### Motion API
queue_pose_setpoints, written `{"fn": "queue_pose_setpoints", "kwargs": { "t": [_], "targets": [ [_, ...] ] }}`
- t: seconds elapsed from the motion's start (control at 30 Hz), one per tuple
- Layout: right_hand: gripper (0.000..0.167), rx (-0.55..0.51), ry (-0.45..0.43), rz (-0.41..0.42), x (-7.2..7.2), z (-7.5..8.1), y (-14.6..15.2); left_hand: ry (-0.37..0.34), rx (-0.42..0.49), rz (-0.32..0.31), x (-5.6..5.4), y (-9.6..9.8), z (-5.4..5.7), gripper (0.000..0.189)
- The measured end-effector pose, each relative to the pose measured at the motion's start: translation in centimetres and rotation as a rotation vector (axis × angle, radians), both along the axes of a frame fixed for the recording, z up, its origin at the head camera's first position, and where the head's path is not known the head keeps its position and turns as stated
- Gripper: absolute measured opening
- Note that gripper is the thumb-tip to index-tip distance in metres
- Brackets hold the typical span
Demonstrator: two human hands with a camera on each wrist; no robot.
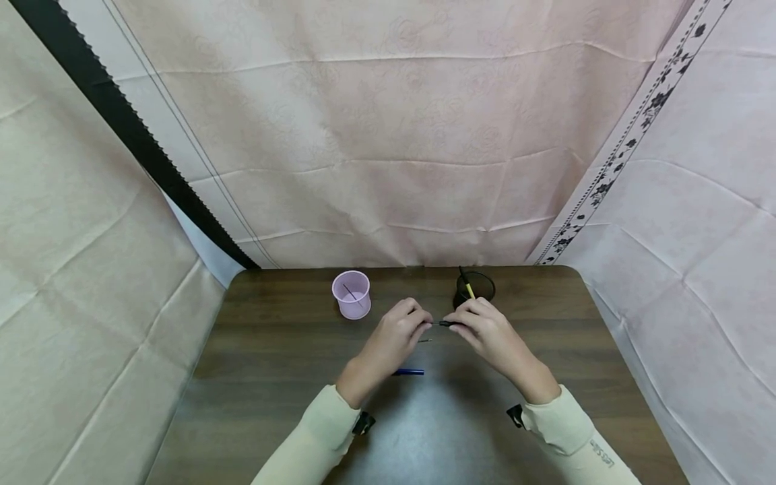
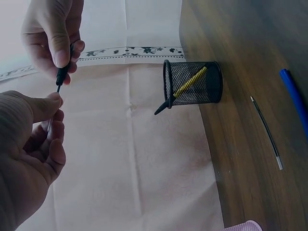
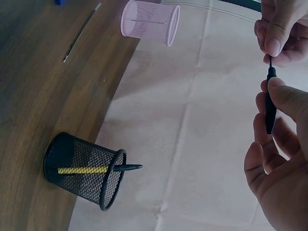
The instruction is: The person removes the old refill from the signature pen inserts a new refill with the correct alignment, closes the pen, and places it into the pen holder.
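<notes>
In the right wrist view, my right hand (image 1: 490, 335) grips a black pen barrel (image 3: 271, 108) between thumb and fingers. My left hand (image 1: 395, 335) pinches a thin pen refill (image 2: 58, 89) between thumb and fingertips. The refill's end meets the narrow tip of the barrel, so the two are in line between my hands. Much of the refill lies behind my left fingers. Both hands are raised over the table's far half, close together.
A purple mesh cup (image 1: 351, 308) holding a thin refill stands at the back left. At the back right is a black mesh cup (image 3: 91, 185) with a yellow-and-black pen (image 3: 82, 170). A loose refill (image 2: 266, 132) and a blue pen part (image 1: 412, 372) lie on the wooden table (image 1: 273, 377).
</notes>
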State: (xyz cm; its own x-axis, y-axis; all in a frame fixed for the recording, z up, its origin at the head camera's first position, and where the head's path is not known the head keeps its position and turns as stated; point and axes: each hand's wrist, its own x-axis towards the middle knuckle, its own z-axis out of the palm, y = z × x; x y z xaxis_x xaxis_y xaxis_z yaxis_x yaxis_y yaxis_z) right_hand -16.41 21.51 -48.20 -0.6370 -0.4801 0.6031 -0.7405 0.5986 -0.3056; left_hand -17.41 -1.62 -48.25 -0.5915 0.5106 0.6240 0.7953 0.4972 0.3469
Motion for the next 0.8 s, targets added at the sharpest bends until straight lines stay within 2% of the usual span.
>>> {"fn": "queue_pose_setpoints", "kwargs": {
  "t": [0.17,0.3,0.53,0.67,0.8],
  "targets": [
    [0.018,-0.012,-0.022,-0.009,0.0,0.0,0.0,-0.002,-0.002,0.009,-0.1,0.0,-0.2,0.003],
    [0.019,-0.023,-0.047,-0.015,0.0,0.0,0.1,-0.014,-0.009,0.022,-0.1,0.0,-0.2,0.015],
    [0.021,-0.066,-0.040,-0.016,0.0,0.0,0.4,-0.056,-0.020,0.063,-0.2,-0.2,-0.6,0.045],
    [0.021,-0.084,-0.047,-0.023,0.0,-0.1,0.6,-0.100,-0.027,0.070,-0.2,-0.6,-1.2,0.055],
    [0.022,-0.084,-0.047,-0.027,0.0,-0.2,0.7,-0.174,-0.068,0.080,-0.3,-1.1,-2.5,0.056]
  ]
}}
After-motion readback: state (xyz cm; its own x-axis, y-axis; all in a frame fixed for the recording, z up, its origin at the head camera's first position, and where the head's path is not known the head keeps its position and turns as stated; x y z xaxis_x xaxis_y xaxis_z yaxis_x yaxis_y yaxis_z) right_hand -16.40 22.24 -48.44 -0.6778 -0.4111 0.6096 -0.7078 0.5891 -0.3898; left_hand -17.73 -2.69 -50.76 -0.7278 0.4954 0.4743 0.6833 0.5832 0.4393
